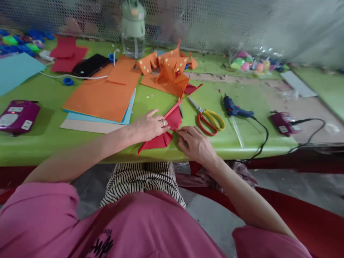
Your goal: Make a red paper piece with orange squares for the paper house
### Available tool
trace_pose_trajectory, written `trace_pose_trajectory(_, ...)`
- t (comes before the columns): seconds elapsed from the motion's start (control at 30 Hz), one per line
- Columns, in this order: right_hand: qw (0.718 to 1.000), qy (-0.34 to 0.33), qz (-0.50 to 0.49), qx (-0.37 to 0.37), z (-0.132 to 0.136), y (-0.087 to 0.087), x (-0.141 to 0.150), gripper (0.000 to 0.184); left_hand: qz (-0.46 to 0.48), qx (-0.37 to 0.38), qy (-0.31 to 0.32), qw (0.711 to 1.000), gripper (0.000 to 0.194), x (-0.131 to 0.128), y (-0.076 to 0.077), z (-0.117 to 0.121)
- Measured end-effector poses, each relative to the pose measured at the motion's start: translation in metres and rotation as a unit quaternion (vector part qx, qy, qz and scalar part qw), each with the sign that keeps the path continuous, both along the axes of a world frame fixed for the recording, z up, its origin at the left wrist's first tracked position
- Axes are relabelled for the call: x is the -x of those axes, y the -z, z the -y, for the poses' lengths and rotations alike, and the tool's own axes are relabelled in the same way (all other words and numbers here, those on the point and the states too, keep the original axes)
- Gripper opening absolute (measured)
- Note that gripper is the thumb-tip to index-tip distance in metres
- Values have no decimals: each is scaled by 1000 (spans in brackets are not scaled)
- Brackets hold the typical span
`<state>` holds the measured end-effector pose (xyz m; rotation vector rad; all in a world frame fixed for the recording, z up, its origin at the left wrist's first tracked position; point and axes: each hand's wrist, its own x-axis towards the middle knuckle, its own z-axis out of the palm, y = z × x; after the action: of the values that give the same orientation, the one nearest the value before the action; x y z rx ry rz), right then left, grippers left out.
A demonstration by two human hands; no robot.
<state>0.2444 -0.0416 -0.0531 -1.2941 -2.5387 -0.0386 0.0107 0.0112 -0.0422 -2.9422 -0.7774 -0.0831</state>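
Observation:
A folded piece of red paper [175, 118] lies at the front of the green table, with creased flaps spread towards the left and upward. My left hand [151, 127], with a ring on one finger, rests over its middle and holds it down; part of the paper is hidden beneath. At the right edge of the paper, my right hand [197, 146] pinches a fold between thumb and fingers. Scissors [199, 109] with red and yellow handles lie just beyond my right hand. Behind the red paper sits an orange folded paper construction [172, 77] with pale dotted strips.
Orange sheets [103, 96] lie over blue and pale ones at left. A black phone [91, 65] and a water bottle [133, 32] stand behind. A blue glue gun [238, 108] with its cord lies right, between purple power sockets [20, 116] at either side.

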Motion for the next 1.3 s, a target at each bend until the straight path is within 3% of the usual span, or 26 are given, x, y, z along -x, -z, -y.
trace_pose_trajectory(0.2,998,8,-51,-26,0,-7,-2,25,72,48,-8,996,45,8,3,-5)
trace_pose_trajectory(0.33,999,-12,17,-48,-12,-9,6,30,180,89,-129,971,50,31,1,-4)
trace_pose_trajectory(0.47,994,-57,79,-47,-29,-7,17,25,164,190,-211,945,40,48,-10,-4)
trace_pose_trajectory(0.63,992,-107,63,-31,-48,-9,28,28,133,276,-208,929,41,47,-18,-6)
trace_pose_trajectory(0.77,993,-104,61,-6,-71,-16,38,31,118,255,-213,936,42,45,-19,-9)
trace_pose_trajectory(0.93,979,-168,115,2,-97,-23,47,18,139,246,-211,936,39,57,-27,-15)
trace_pose_trajectory(1.03,983,-179,30,32,-103,-30,48,21,195,277,-227,913,37,71,-32,-22)
trace_pose_trajectory(1.1,980,-148,-102,87,-105,-36,49,22,268,307,-228,884,37,79,-33,-30)
trace_pose_trajectory(1.2,925,-75,-312,205,-110,-43,57,29,369,316,-203,850,39,83,-37,-43)
trace_pose_trajectory(1.3,847,-31,-442,292,-114,-46,70,43,389,326,-177,843,45,76,-45,-51)
